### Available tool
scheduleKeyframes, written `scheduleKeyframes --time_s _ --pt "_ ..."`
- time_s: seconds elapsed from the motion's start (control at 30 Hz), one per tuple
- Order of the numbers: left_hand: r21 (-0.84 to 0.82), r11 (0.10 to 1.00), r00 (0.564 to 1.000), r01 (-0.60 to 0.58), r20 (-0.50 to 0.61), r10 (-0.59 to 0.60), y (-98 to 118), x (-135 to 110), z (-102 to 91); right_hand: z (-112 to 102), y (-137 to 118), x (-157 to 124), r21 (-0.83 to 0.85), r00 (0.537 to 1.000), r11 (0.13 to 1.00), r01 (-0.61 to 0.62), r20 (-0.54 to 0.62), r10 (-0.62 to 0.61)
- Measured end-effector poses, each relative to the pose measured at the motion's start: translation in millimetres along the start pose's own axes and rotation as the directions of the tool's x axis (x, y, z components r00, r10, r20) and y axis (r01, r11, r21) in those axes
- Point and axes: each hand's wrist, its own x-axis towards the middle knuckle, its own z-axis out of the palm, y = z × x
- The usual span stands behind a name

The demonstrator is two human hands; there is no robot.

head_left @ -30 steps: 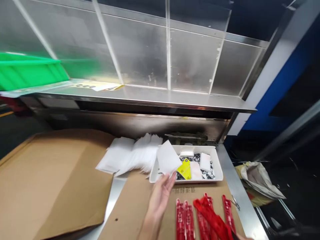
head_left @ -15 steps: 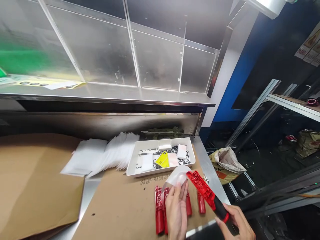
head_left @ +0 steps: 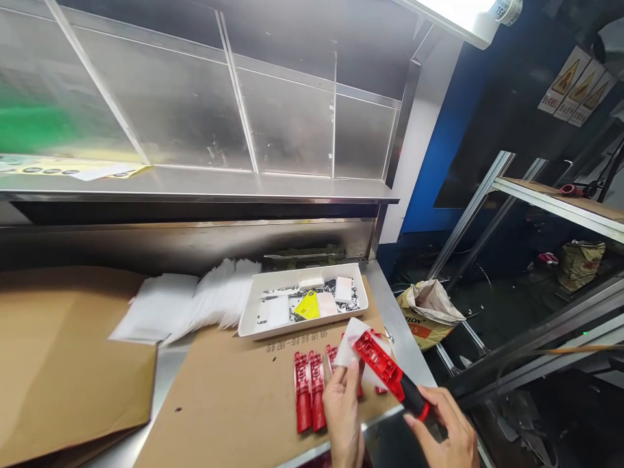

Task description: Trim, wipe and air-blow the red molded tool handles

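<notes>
My left hand (head_left: pixel 343 404) pinches a thin white foam pouch (head_left: pixel 347 343) above the cardboard sheet. A red plastic handle housing with a black grip (head_left: pixel 383 365) is in my right hand (head_left: pixel 447 426), held by its black end near the red tip. Its far red end overlaps the pouch; whether it is inside or in front, I cannot tell. Several similar red housings (head_left: pixel 303 398) lie in a row on the cardboard, some partly hidden behind my left hand and the pouch.
A white tray (head_left: pixel 244 325) holds small dark parts, white blocks and a yellow card. Left of it fan out stacked white foam pouches (head_left: pixel 219 296) beside a large cardboard box (head_left: pixel 73 351). A metal shelf (head_left: pixel 273 186) runs behind. An open sack (head_left: pixel 429 312) stands at the right.
The pouch, curled open earlier, now looks flatter, and the red housing's tip has come over it. My right hand has moved left, closer to my left hand. The view has shifted slightly.
</notes>
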Motion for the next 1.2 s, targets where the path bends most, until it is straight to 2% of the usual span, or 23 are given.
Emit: scheduleKeyframes --time_s 0.17,0.3,0.37,0.43,0.5,0.57,0.67,0.73,0.83,0.87,0.9,0.97,1.03,1.2 --pt "-0.108 0.992 0.998 0.063 0.011 -0.062 4.0 0.5 -12.0 -2.4 2.9 -17.1 0.016 0.996 0.997 0.075 0.053 -0.076" --pt "-0.127 0.988 0.996 0.086 0.016 -0.085 -1.9 -0.7 -18.5 -9.6 4.5 -19.6 0.008 0.992 0.995 0.098 0.083 -0.099" --pt "-0.122 0.987 0.995 0.100 0.032 -0.097 -4.9 -2.4 -20.4 -15.1 5.5 -17.2 0.023 0.983 0.995 0.101 0.154 -0.103" --pt "-0.131 0.986 0.995 0.102 0.034 -0.098 -4.6 -3.1 -22.9 -21.2 6.4 -13.1 0.067 0.946 0.994 0.084 0.307 -0.101" --pt "-0.150 0.983 0.995 0.101 0.018 -0.099 0.2 -2.2 -26.7 -26.3 6.4 -8.3 0.133 0.871 0.991 -0.020 0.488 -0.048" --pt "-0.169 0.977 0.991 0.129 -0.005 -0.132 8.2 0.2 -31.3 -28.8 5.0 -4.3 0.170 0.774 0.963 -0.210 0.631 0.058" --pt "-0.188 0.961 0.977 0.202 -0.032 -0.211 20.8 5.5 -36.8 -28.0 1.0 -1.3 0.191 0.646 0.845 -0.500 0.732 0.217" --pt "-0.199 0.956 0.972 0.217 -0.047 -0.230 25.7 9.0 -38.4 -26.3 -1.7 -1.2 0.200 0.546 0.689 -0.696 0.770 0.329" --pt "-0.206 0.957 0.974 0.205 -0.048 -0.219 24.3 12.1 -38.8 -25.3 -4.5 -2.1 0.205 0.363 0.344 -0.916 0.790 0.494" --pt "-0.205 0.957 0.975 0.206 -0.041 -0.219 21.9 12.3 -38.9 -25.5 -4.9 -2.3 0.219 0.324 0.254 -0.942 0.784 0.529" --pt "-0.204 0.956 0.975 0.210 -0.035 -0.221 18.9 12.1 -39.3 -25.9 -5.0 -2.4 0.237 0.308 0.197 -0.951 0.778 0.548" --pt "-0.201 0.954 0.972 0.222 -0.031 -0.232 12.3 10.7 -40.3 -27.1 -4.6 -2.0 0.270 0.316 0.166 -0.948 0.771 0.553" --pt "-0.202 0.953 0.970 0.226 -0.042 -0.239 6.4 9.0 -41.3 -28.7 -3.6 -0.8 0.278 0.340 0.195 -0.941 0.772 0.538" --pt "-0.190 0.963 0.972 0.190 -0.100 -0.212 -3.2 7.5 -38.8 -33.6 -1.4 3.7 0.243 0.411 0.386 -0.890 0.795 0.446"
